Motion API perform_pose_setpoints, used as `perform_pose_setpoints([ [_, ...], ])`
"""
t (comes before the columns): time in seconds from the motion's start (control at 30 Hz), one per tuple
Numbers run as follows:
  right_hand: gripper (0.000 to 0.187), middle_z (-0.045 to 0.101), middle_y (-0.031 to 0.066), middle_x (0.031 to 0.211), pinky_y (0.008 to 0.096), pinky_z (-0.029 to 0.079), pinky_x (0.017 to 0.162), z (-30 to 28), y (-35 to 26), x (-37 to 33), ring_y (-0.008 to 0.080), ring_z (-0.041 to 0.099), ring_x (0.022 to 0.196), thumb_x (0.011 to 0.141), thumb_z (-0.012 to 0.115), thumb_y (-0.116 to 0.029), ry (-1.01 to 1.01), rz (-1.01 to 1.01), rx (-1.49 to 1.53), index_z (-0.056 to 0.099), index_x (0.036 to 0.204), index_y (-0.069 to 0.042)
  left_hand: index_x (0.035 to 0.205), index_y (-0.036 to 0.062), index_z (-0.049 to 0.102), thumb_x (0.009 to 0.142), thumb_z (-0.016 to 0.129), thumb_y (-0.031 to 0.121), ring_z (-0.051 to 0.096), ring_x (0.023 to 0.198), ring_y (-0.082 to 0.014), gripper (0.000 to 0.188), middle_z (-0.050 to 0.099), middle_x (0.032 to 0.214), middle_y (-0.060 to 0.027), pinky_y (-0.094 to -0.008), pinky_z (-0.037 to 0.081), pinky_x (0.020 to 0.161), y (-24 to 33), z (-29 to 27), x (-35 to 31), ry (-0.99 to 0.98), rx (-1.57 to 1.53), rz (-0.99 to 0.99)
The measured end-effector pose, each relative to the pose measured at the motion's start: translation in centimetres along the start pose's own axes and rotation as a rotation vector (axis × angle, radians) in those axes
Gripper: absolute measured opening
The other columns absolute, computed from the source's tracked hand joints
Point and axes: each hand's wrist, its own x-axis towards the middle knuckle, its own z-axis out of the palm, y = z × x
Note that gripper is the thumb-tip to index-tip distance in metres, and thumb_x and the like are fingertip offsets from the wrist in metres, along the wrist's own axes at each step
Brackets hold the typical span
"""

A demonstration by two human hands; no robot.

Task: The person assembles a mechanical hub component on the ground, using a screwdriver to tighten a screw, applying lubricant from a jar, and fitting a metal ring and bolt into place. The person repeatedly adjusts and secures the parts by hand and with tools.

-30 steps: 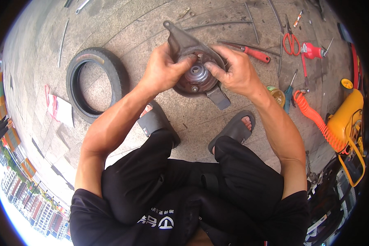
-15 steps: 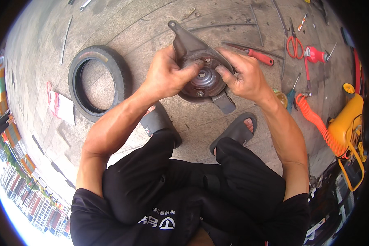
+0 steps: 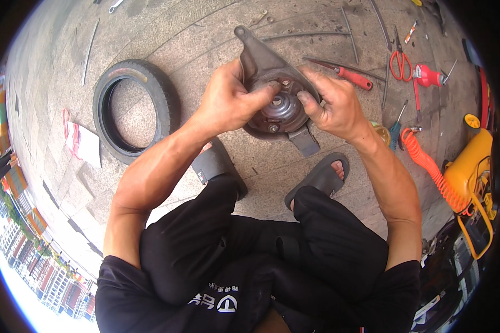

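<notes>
In front of me, above the paving, I hold a dark, grimy metal brake assembly with a round domed centre and a long flat bracket pointing away to the upper left. My left hand is closed round its left edge, the thumb laid across the front near the middle. On the opposite side my right hand grips the rim, its blackened thumb pressing on the face beside the hub. A short flat tab hangs from the lower right of the assembly. Most of my fingers are hidden behind the metal.
A black tyre lies to the left, near a white packet. On the right are a red-handled file-like tool, red-handled scissors, a red power tool, an orange coiled hose and a yellow tank.
The brake assembly and both hands have shifted slightly to the right. The grip looks the same, with the thumbs on the front face.
</notes>
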Motion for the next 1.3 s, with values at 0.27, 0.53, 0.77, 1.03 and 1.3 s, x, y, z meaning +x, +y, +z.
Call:
perform_pose_setpoints([
  [0.27, 0.04, 0.068, 0.0252, 0.1, 0.0389, 0.056, 0.072, 0.3, 0.6, 0.6, 0.0387, 0.069, 0.084, 0.087, 0.069, -0.02, 0.014, -0.03, -0.009, 0.062, 0.113, 0.009, 0.106, -0.005, 0.063, 0.087, 0.069, 0.009, 0.067, 0.083, -0.0132, 0.025, 0.071, 0.096, -0.0092, -0.0279, 0.055, 0.076, 0.7, -0.4, 0.2, 0.011, 0.006, -0.03],
  [0.53, 0.045, 0.068, 0.0218, 0.106, 0.0373, 0.056, 0.072, -0.8, -0.3, 0.5, 0.0358, 0.069, 0.086, 0.083, 0.072, -0.015, 0.039, -0.078, -0.023, 0.059, 0.121, 0.005, 0.104, -0.0022, 0.063, 0.081, 0.069, 0.005, 0.069, 0.079, -0.0129, 0.025, 0.073, 0.087, -0.0097, -0.0281, 0.056, 0.07, 1.8, 0.6, -0.9, 0.055, 0.14, 0.259],
  [0.77, 0.048, 0.068, 0.0161, 0.113, 0.0374, 0.057, 0.072, -0.9, -0.4, 0.9, 0.0336, 0.069, 0.086, 0.085, 0.072, -0.018, 0.091, -0.185, -0.074, 0.056, 0.127, 0.0, 0.105, 0.0006, 0.063, 0.079, 0.07, 0.005, 0.072, 0.069, -0.0202, 0.028, 0.072, 0.082, -0.011, -0.0297, 0.055, 0.06, 2.3, 0.6, -0.9, 0.048, 0.304, 0.42],
  [1.03, 0.049, 0.068, 0.0148, 0.114, 0.0366, 0.057, 0.076, -0.7, -0.1, 1.0, 0.0319, 0.069, 0.092, 0.083, 0.073, -0.019, 0.108, -0.189, -0.039, 0.058, 0.127, -0.002, 0.107, -0.0015, 0.066, 0.082, 0.068, 0.003, 0.072, 0.086, -0.02, 0.025, 0.073, 0.096, -0.0121, -0.028, 0.056, 0.078, 2.3, 0.2, -1.6, 0.029, 0.49, 0.416],
  [1.3, 0.044, 0.068, 0.0178, 0.114, 0.0363, 0.054, 0.085, -1.1, -0.2, 0.9, 0.0326, 0.067, 0.101, 0.09, 0.067, -0.022, 0.059, -0.072, -0.033, 0.058, 0.126, 0.001, 0.109, -0.001, 0.061, 0.08, 0.071, 0.002, 0.069, 0.08, -0.0154, 0.031, 0.071, 0.09, -0.009, -0.0291, 0.055, 0.068, 1.1, 1.4, -0.8, 0.051, -0.013, 0.26],
])
